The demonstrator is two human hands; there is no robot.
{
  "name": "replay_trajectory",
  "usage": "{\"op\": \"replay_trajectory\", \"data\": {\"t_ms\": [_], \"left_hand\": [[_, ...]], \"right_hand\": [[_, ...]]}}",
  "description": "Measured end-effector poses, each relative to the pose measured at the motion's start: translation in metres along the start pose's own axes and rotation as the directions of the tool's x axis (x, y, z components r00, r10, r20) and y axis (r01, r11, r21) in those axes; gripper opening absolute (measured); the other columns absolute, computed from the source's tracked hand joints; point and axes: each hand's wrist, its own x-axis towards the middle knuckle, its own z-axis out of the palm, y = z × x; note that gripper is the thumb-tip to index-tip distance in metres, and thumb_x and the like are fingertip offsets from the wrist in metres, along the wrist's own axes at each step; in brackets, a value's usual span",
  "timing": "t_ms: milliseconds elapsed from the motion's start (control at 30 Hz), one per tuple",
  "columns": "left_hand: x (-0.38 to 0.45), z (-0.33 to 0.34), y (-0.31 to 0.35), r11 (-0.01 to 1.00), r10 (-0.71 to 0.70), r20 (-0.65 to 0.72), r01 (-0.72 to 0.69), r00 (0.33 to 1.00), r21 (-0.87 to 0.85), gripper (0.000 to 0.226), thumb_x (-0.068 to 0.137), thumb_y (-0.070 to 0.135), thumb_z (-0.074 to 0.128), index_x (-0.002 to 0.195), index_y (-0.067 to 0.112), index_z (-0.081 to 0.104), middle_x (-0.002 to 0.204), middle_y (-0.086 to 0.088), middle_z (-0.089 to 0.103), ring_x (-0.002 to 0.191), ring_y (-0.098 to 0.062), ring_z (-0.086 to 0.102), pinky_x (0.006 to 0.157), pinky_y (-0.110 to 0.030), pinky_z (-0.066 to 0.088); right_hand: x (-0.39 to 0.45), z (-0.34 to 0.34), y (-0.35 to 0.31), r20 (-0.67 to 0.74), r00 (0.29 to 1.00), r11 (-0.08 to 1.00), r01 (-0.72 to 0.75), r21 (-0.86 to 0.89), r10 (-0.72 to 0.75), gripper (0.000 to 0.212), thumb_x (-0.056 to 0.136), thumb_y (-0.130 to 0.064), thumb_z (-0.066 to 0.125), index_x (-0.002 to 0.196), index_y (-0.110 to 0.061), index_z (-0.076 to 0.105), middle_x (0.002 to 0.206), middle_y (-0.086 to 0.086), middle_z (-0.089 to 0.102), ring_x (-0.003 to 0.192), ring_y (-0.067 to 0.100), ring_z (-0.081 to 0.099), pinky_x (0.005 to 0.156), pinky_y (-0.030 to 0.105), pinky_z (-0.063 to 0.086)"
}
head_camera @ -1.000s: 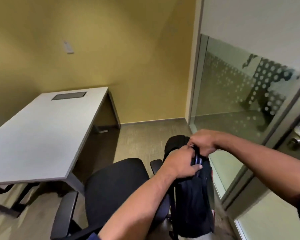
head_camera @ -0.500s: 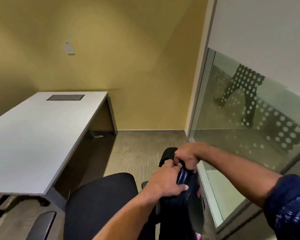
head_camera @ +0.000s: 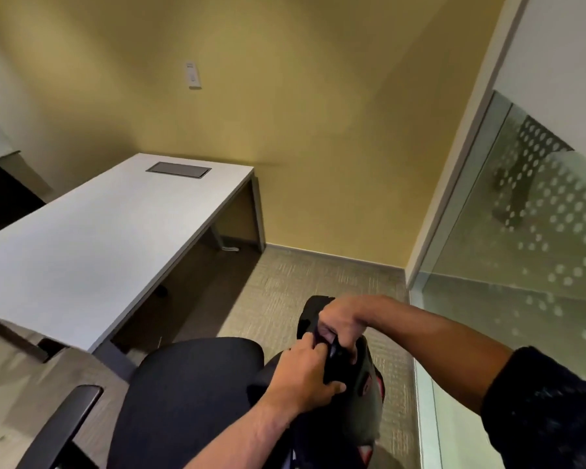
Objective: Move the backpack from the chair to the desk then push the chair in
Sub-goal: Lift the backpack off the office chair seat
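Head view | left hand (head_camera: 305, 380) and right hand (head_camera: 342, 323) both clenched on top of black backpack (head_camera: 359, 411), contents hidden | chair (head_camera: 190, 394) seat just left of grip | white desk (head_camera: 92, 245) farther left, beyond | yellow wall (head_camera: 318, 113) ahead, glass partition (head_camera: 528, 248) right

No legible text, label, brand, number or sign in the head view. The small white plate on the yellow wall (head_camera: 193, 74) carries no readable marking at this sharpness. The red patches on the backpack (head_camera: 359, 401) show no letters that can be made out. The dotted pattern on the glass partition (head_camera: 538, 231) is decoration only, not writing. The desk (head_camera: 99, 238) bears no print.
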Motion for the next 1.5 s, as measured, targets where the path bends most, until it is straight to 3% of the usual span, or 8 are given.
{"op": "replay_trajectory", "data": {"t_ms": [267, 467, 733, 800, 933, 1067, 1233, 1500], "left_hand": [[0.013, -0.013, -0.013, 0.995, 0.065, -0.14, -0.053, 0.988, 0.089, 0.064, 0.085, 0.062, 0.063, 0.129, 0.017, 0.053, 0.127, -0.005, 0.045, 0.118, -0.029, 0.05, 0.101, -0.045, 0.043], [0.02, -0.03, -0.018, 0.991, 0.095, -0.222, -0.07, 0.97, 0.118, 0.064, 0.088, 0.062, 0.06, 0.135, 0.02, 0.051, 0.133, -0.004, 0.041, 0.126, -0.027, 0.044, 0.106, -0.045, 0.037], [0.065, -0.043, -0.037, 0.989, 0.099, -0.136, -0.083, 0.986, 0.123, 0.061, 0.089, 0.061, 0.06, 0.133, 0.02, 0.052, 0.131, -0.003, 0.04, 0.122, -0.028, 0.045, 0.103, -0.045, 0.04], [0.084, -0.042, -0.048, 0.991, 0.097, -0.1, -0.087, 0.99, 0.105, 0.06, 0.089, 0.06, 0.06, 0.133, 0.02, 0.053, 0.131, -0.004, 0.042, 0.122, -0.028, 0.046, 0.103, -0.044, 0.041], [0.131, -0.042, -0.069, 0.997, 0.018, -0.056, -0.013, 0.998, 0.081, 0.06, 0.088, 0.064, 0.056, 0.13, 0.021, 0.056, 0.135, -0.002, 0.044, 0.125, -0.028, 0.048, 0.102, -0.043, 0.042], [0.191, -0.051, -0.066, 0.992, -0.094, -0.044, 0.097, 0.995, 0.08, 0.059, 0.087, 0.07, 0.054, 0.122, 0.024, 0.06, 0.129, 0.0, 0.052, 0.122, -0.024, 0.052, 0.096, -0.043, 0.039], [0.271, -0.065, -0.056, 0.973, -0.213, -0.1, 0.22, 0.972, 0.063, 0.064, 0.078, 0.075, 0.062, 0.116, 0.024, 0.065, 0.121, 0.001, 0.061, 0.116, -0.023, 0.056, 0.092, -0.042, 0.042], [0.384, -0.098, -0.052, 0.96, -0.158, -0.132, 0.183, 0.979, 0.213, 0.042, 0.084, 0.052, 0.06, 0.112, 0.021, 0.064, 0.117, -0.001, 0.059, 0.113, -0.027, 0.057, 0.091, -0.045, 0.04]], "right_hand": [[-0.008, -0.049, 0.002, 0.007, 0.996, 0.979, -0.082, -0.189, 0.084, 0.05, 0.067, -0.034, 0.094, 0.106, -0.019, 0.067, 0.081, -0.004, 0.063, 0.078, 0.022, 0.059, 0.065, 0.031, 0.042], [-0.012, -0.076, 0.011, -0.045, 0.989, 0.976, -0.144, -0.165, 0.138, 0.052, 0.066, -0.037, 0.093, 0.108, -0.021, 0.066, 0.086, -0.001, 0.067, 0.076, 0.023, 0.059, 0.066, 0.031, 0.044], [0.048, -0.101, 0.054, 0.083, 0.994, 0.979, -0.047, -0.199, 0.065, 0.052, 0.068, -0.026, 0.097, 0.109, -0.01, 0.069, 0.088, 0.002, 0.066, 0.078, 0.024, 0.059, 0.073, 0.033, 0.049], [0.075, -0.104, 0.069, 0.119, 0.992, 0.978, -0.009, -0.206, 0.034, 0.046, 0.066, -0.02, 0.098, 0.1, -0.005, 0.071, 0.081, 0.005, 0.065, 0.072, 0.024, 0.056, 0.07, 0.032, 0.048], [0.118, -0.111, 0.102, 0.146, 0.987, 0.974, 0.1, -0.204, -0.07, 0.037, 0.066, -0.014, 0.097, 0.072, -0.017, 0.061, 0.071, 0.003, 0.062, 0.068, 0.024, 0.055, 0.069, 0.032, 0.048], [0.143, -0.123, 0.143, 0.159, 0.98, 0.978, 0.145, -0.153, -0.12, 0.036, 0.068, -0.021, 0.096, 0.089, -0.007, 0.07, 0.08, 0.008, 0.067, 0.072, 0.025, 0.057, 0.065, 0.033, 0.047], [0.158, -0.145, 0.202, 0.04, 0.983, 0.97, 0.181, -0.161, -0.177, 0.047, 0.071, -0.038, 0.092, 0.103, -0.009, 0.073, 0.093, 0.009, 0.076, 0.077, 0.027, 0.063, 0.064, 0.032, 0.045], [0.166, -0.174, 0.303, -0.21, 0.951, 0.969, 0.2, -0.145, -0.228, 0.052, 0.082, -0.05, 0.081, 0.117, -0.016, 0.065, 0.116, 0.009, 0.072, 0.105, 0.032, 0.066, 0.078, 0.036, 0.046]]}}
